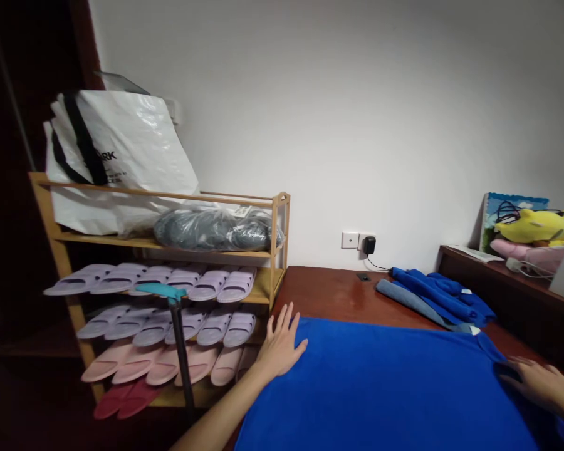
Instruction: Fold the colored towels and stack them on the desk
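A broad piece of blue cloth (390,388) lies spread over the reddish-brown table and runs out of view at the bottom. My left hand (282,344) rests on its far left corner, fingers apart and palm down. At the right border of the cloth is my right hand (536,382), its fingers stretched toward the left and resting on the fabric near a dark shadowed fold. Just beyond the cloth sits a crumpled blue garment (442,297), with a rolled grey-blue cloth (413,304) along its near side.
To the left, a wooden shoe rack (276,250) holds several slippers and a white bag (136,138). A turquoise-topped pole (181,351) stands before it. A black plug (369,245) sits in the wall socket. A raised ledge (507,269) at right carries a yellow toy (540,227).
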A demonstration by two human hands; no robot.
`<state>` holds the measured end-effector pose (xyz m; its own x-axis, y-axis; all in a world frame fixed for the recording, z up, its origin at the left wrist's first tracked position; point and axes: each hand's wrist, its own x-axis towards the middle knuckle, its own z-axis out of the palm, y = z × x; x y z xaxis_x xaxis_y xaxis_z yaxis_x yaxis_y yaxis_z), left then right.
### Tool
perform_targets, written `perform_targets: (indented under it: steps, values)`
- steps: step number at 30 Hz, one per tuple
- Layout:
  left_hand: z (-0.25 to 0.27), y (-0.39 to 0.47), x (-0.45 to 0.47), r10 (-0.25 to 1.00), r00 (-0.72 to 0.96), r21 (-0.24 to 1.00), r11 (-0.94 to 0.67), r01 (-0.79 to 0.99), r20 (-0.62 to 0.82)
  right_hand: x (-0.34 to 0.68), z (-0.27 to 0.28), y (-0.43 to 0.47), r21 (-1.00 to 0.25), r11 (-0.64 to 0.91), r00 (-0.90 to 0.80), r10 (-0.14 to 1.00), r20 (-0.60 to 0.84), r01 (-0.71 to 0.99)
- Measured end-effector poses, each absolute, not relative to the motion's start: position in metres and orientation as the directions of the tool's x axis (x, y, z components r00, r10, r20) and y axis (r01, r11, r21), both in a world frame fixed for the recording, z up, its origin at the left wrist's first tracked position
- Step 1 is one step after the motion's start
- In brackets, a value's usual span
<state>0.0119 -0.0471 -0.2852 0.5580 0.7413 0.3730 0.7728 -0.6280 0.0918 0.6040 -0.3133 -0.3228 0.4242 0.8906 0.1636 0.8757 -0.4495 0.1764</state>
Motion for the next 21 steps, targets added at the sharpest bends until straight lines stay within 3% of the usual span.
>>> perform_targets:
  steps: [2,4,7,9,13,21]
  values:
    - [-0.282,-0.050,0.010,0.668,0.601,0.101,-0.701,0.706,0.439,0.594,-0.325,-0.309,0.234,-0.488,0.435,0.867,0.243,0.841]
    - [-0.279,-0.052,0.009,0.596,0.656,0.114,-0.774,0.623,0.464,0.567,-0.330,-0.298,0.196,-0.471,0.402,0.862,0.308,0.860]
    - [-0.276,-0.052,0.009,0.577,0.741,0.153,-0.813,0.562,0.344,0.521,-0.341,-0.277,-0.059,-0.489,0.489,0.844,0.218,0.870]
    - [-0.275,-0.050,0.011,0.603,0.768,0.171,-0.798,0.578,0.217,0.502,-0.346,-0.270,-0.126,-0.544,0.558,0.814,0.163,0.830]
    - [-0.273,-0.049,0.011,0.632,0.770,0.173,-0.771,0.613,0.092,0.493,-0.348,-0.273,-0.131,-0.592,0.606,0.785,0.127,0.795]
    - [-0.275,-0.067,-0.036,0.647,0.757,0.216,-0.754,0.620,0.088,0.472,-0.334,-0.295,-0.185,-0.504,0.525,0.846,0.093,0.844]
